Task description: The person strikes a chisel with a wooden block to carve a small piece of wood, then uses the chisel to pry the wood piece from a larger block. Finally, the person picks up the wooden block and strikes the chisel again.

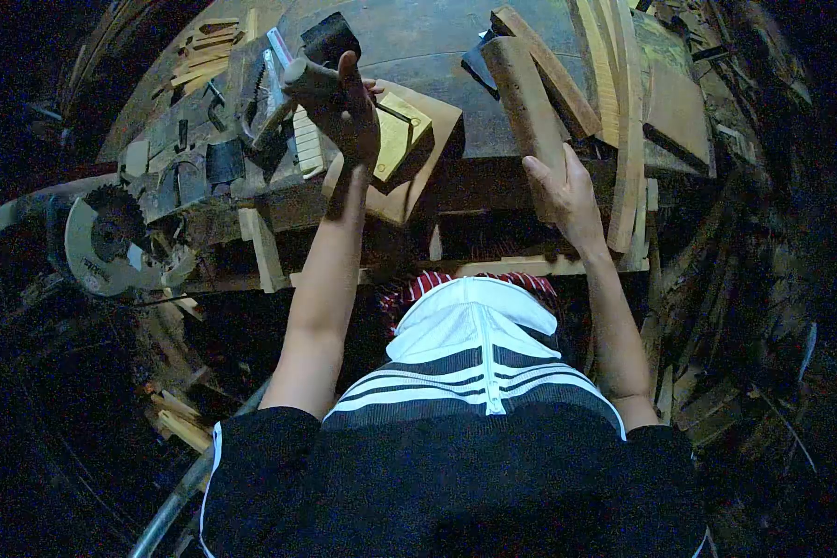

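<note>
My left hand (352, 119) is raised over the workbench, its thumb up and its fingers closed around a dark thing with a rounded grey end (309, 80). What kind of thing this is, I cannot tell. A black block-like piece (331, 37) shows just beyond that rounded end. Below and right of this hand, a yellow-topped block (402, 138) rests on a flat brown board (442, 126). My right hand (567, 191) grips the near end of a thick wooden plank (523, 98), thumb on its upper face. The plank points away from me, tilted left.
Long curved wooden strips (629, 121) lie right of the plank, with another wood bar (551, 74) beside it. A hand saw (268, 102) and several small tools lie at left. A circular saw blade (113, 223) stands at the bench's left edge. Wood scraps (184, 418) are below.
</note>
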Available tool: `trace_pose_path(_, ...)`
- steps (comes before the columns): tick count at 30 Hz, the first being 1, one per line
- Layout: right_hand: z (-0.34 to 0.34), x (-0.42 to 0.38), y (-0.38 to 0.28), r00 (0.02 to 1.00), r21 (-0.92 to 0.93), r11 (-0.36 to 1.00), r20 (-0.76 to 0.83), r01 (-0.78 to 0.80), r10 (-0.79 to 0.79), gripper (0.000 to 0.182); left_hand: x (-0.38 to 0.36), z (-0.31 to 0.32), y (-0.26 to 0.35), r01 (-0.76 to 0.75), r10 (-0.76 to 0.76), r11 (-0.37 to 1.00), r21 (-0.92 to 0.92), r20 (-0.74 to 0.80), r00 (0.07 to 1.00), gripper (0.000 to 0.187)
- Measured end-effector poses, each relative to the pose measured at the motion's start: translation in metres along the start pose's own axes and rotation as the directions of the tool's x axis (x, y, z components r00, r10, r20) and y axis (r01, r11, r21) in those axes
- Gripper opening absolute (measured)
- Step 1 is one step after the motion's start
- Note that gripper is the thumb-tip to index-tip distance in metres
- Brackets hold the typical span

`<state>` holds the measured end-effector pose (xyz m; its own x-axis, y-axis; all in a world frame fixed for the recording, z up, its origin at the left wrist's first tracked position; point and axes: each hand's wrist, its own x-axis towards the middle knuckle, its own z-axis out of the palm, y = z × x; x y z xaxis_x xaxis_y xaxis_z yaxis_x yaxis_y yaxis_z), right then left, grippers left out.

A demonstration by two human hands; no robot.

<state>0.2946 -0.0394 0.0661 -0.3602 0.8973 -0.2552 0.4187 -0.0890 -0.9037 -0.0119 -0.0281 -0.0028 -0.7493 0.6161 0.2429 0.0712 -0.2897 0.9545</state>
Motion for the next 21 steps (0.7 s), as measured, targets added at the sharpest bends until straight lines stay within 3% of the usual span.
trace_pose_path(4, 0.003, 0.011, -0.012, 0.995, -0.056, 0.993, 0.003, 0.101, -0.101, 0.049, -0.006, 0.011, 0.009, -0.104, 0.106, 0.994, -0.040, 0.047, 0.993, 0.033)
trace_pose_path(5, 0.002, 0.021, -0.016, 0.995, -0.054, 0.993, -0.001, 0.101, -0.102, 0.049, -0.001, 0.009, 0.009, 0.186, -0.120, 0.841, -0.508, 0.161, 0.980, 0.037)
trace_pose_path(6, 0.002, 0.035, -0.022, 0.963, -0.095, 0.958, 0.029, 0.269, -0.268, 0.051, -0.006, 0.014, 0.021, 0.188, -0.119, 0.841, -0.507, 0.165, 0.979, 0.037)
trace_pose_path(7, 0.000, 0.042, -0.033, 0.903, -0.133, 0.893, 0.064, 0.430, -0.425, 0.053, -0.013, 0.024, 0.042, 0.040, -0.010, 0.975, -0.221, 0.133, 0.991, 0.041)
trace_pose_path(8, -0.002, 0.040, -0.070, 0.882, -0.075, 0.879, 0.056, 0.472, -0.469, 0.047, -0.018, 0.032, 0.053, -0.118, 0.105, 0.989, 0.089, 0.138, 0.985, 0.046)
trace_pose_path(9, 0.001, 0.038, -0.106, 0.857, -0.019, 0.858, 0.041, 0.514, -0.513, 0.042, -0.020, 0.035, 0.051, -0.122, 0.109, 0.989, 0.085, 0.148, 0.983, 0.046)
trace_pose_path(11, 0.015, 0.051, -0.129, 0.713, 0.285, 0.667, -0.098, 0.688, -0.694, 0.044, -0.020, 0.038, 0.033, -0.166, 0.153, 0.983, 0.074, 0.158, 0.976, 0.050)
trace_pose_path(12, 0.018, 0.051, -0.140, 0.709, 0.283, 0.662, -0.104, 0.694, -0.698, 0.044, -0.019, 0.037, 0.020, -0.190, 0.178, 0.979, 0.068, 0.159, 0.971, 0.052)
trace_pose_path(14, 0.022, 0.050, -0.162, 0.598, -0.035, 0.598, -0.021, 0.801, -0.801, 0.044, -0.017, 0.028, -0.010, -0.238, 0.227, 0.969, 0.062, 0.152, 0.962, 0.055)
trace_pose_path(15, 0.023, 0.049, -0.170, 0.545, -0.193, 0.529, 0.037, 0.826, -0.837, 0.044, -0.015, 0.014, -0.033, -0.615, 0.580, 0.638, 0.463, 0.238, 0.780, 0.055)
trace_pose_path(16, 0.025, 0.049, -0.175, 0.498, -0.342, 0.438, 0.105, 0.831, -0.861, 0.045, -0.015, 0.013, -0.035, -0.618, 0.585, 0.637, 0.461, 0.234, 0.777, 0.055)
trace_pose_path(19, 0.024, 0.057, -0.180, 0.768, -0.654, 0.434, 0.391, 0.619, -0.507, 0.044, -0.015, 0.011, -0.040, -0.555, 0.532, 0.779, 0.293, 0.158, 0.832, 0.054)
trace_pose_path(20, 0.021, 0.057, -0.185, 0.764, -0.659, 0.422, 0.395, 0.623, -0.510, 0.044, -0.015, 0.010, -0.043, -0.528, 0.512, 0.816, 0.234, 0.128, 0.849, 0.054)
trace_pose_path(21, 0.022, 0.054, -0.184, 0.697, -0.598, 0.434, 0.318, 0.674, -0.643, 0.043, -0.015, 0.009, -0.044, -0.487, 0.475, 0.853, 0.188, 0.108, 0.873, 0.054)
